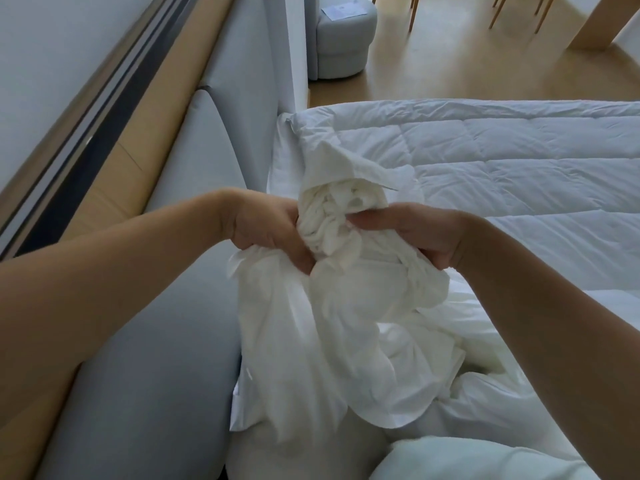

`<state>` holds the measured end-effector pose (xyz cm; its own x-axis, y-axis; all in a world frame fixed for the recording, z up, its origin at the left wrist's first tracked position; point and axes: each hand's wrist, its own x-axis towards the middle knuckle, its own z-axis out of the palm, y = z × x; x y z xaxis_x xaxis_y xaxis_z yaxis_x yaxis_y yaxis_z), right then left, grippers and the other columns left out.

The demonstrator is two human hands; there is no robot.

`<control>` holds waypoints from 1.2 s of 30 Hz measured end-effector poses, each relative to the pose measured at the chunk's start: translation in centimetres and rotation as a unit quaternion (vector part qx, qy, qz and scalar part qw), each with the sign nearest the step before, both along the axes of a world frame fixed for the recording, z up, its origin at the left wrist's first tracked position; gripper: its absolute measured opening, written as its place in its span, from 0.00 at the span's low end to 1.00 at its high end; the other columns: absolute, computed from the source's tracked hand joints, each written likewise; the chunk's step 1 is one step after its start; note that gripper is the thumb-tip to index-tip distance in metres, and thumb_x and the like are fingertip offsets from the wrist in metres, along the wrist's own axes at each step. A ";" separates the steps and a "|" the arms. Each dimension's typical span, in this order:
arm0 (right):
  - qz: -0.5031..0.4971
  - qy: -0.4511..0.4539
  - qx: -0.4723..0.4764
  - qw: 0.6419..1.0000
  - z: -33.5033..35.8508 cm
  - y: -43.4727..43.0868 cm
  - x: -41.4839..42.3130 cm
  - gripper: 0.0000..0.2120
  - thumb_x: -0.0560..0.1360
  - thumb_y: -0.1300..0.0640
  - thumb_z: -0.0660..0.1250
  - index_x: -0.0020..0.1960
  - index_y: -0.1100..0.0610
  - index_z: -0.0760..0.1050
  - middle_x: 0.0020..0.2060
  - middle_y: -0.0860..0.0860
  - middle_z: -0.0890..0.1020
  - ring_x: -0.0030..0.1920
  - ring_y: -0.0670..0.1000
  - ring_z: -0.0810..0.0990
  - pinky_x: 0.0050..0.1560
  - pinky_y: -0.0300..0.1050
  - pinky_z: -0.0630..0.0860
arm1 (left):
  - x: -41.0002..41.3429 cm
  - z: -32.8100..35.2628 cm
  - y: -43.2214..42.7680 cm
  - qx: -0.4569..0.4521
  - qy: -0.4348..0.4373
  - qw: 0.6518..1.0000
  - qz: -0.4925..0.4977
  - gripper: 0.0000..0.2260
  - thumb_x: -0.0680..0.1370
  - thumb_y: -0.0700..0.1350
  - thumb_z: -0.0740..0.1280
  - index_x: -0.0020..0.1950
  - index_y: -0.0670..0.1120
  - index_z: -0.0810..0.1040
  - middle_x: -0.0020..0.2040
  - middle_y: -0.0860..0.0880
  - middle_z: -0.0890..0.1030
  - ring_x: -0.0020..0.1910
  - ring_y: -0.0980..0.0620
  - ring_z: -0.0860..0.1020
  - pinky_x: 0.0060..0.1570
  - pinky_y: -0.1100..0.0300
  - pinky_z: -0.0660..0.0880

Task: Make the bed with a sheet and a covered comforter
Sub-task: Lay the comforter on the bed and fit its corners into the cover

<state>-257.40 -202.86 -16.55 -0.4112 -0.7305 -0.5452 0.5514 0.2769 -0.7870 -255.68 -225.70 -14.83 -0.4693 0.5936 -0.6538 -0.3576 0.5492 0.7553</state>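
A white quilted comforter [502,161] lies spread over the bed. Its near corner [332,168] rises into a bunched white duvet cover [332,323], which hangs crumpled down to the mattress. My left hand [266,233] grips a fistful of the cover on its left side. My right hand [415,230] grips the gathered cover from the right, thumb along the top. Both hands hold the bundle above the head end of the bed, close to the headboard.
A padded grey headboard [207,161] runs along the left, with a wooden ledge [114,161] behind it. A white pillow [467,459] lies at the bottom edge. A round grey chair [343,39] stands on the wooden floor [450,64] beyond the bed.
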 end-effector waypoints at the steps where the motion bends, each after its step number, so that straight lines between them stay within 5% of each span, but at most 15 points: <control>1: 0.036 -0.010 0.000 0.999 -0.1 0.1 0.1 0.27 0.63 0.45 0.81 0.57 0.56 0.82 0.55 0.57 0.84 0.55 0.57 0.83 0.55 0.53 0.80 | -0.1 -0.2 0.0 0.022 0.001 1.000 0.014 0.16 0.74 0.26 0.69 0.52 0.45 0.84 0.50 0.45 0.86 0.48 0.46 0.85 0.44 0.53 0.82; 4: 0.080 0.034 0.012 0.996 -0.4 0.0 1.3 0.10 0.66 0.59 0.76 0.48 0.53 0.86 0.50 0.54 0.86 0.51 0.54 0.85 0.50 0.50 0.82 | -0.5 -0.8 -0.3 0.075 0.010 0.995 0.060 0.14 0.68 0.30 0.74 0.48 0.45 0.86 0.47 0.43 0.86 0.45 0.45 0.85 0.40 0.54 0.82; 8: 0.090 0.036 -0.001 0.995 -1.3 0.2 2.0 0.14 0.66 0.69 0.72 0.47 0.54 0.86 0.49 0.55 0.86 0.51 0.55 0.85 0.51 0.51 0.83 | -0.3 -1.1 0.0 0.058 0.039 0.995 0.073 0.14 0.64 0.36 0.76 0.49 0.44 0.86 0.47 0.42 0.86 0.46 0.44 0.85 0.41 0.53 0.82; 12: 0.110 0.040 0.008 0.993 -1.3 0.9 1.4 0.16 0.66 0.69 0.72 0.50 0.56 0.85 0.51 0.57 0.86 0.52 0.58 0.85 0.53 0.55 0.82 | 0.7 -0.9 1.3 0.047 0.033 0.998 0.012 0.18 0.72 0.28 0.73 0.43 0.53 0.88 0.45 0.50 0.87 0.45 0.51 0.85 0.41 0.58 0.81; 15: 0.057 0.081 -0.017 0.995 -1.0 1.1 1.0 0.14 0.66 0.67 0.70 0.48 0.53 0.85 0.48 0.53 0.86 0.50 0.54 0.85 0.51 0.49 0.82 | 1.4 -0.3 2.3 0.083 0.011 0.996 0.035 0.19 0.74 0.34 0.68 0.39 0.58 0.87 0.42 0.56 0.86 0.42 0.58 0.85 0.40 0.65 0.79; 21: -0.101 0.122 -0.076 0.984 -1.2 1.3 0.2 0.13 0.66 0.64 0.67 0.49 0.57 0.83 0.45 0.51 0.86 0.47 0.50 0.85 0.45 0.42 0.81 | 1.9 -0.2 2.8 0.186 -0.021 0.975 0.122 0.15 0.75 0.35 0.70 0.49 0.55 0.87 0.52 0.50 0.86 0.51 0.52 0.84 0.48 0.59 0.81; 28: -0.160 0.147 -0.068 0.974 -1.2 0.7 -0.9 0.13 0.64 0.65 0.66 0.44 0.57 0.85 0.44 0.56 0.85 0.47 0.57 0.84 0.50 0.52 0.81 | 1.9 -0.6 2.9 0.196 -0.083 0.958 0.191 0.16 0.72 0.37 0.71 0.59 0.47 0.84 0.56 0.43 0.84 0.52 0.44 0.83 0.49 0.51 0.82; 33: -0.129 0.168 -0.074 0.975 -0.9 -0.1 -0.8 0.15 0.64 0.66 0.64 0.46 0.59 0.83 0.45 0.56 0.85 0.48 0.56 0.84 0.49 0.50 0.81 | 1.9 0.4 2.5 0.150 -0.070 0.980 0.115 0.15 0.71 0.31 0.72 0.48 0.50 0.88 0.50 0.46 0.86 0.48 0.48 0.85 0.45 0.55 0.82; 36: -0.127 0.177 -0.057 0.974 -0.8 0.0 -0.9 0.17 0.64 0.64 0.65 0.52 0.62 0.81 0.48 0.58 0.84 0.51 0.58 0.83 0.54 0.54 0.80 | 1.8 -0.1 2.2 0.163 -0.066 0.976 0.128 0.15 0.71 0.31 0.74 0.50 0.50 0.87 0.51 0.47 0.86 0.50 0.49 0.85 0.48 0.56 0.81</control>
<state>-258.32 -202.89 -17.35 -0.7343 -0.6278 -0.2581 0.2794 0.0669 -0.9578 -253.92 -223.51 -14.94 -0.5548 0.6537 -0.5146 -0.5575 0.1671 0.8132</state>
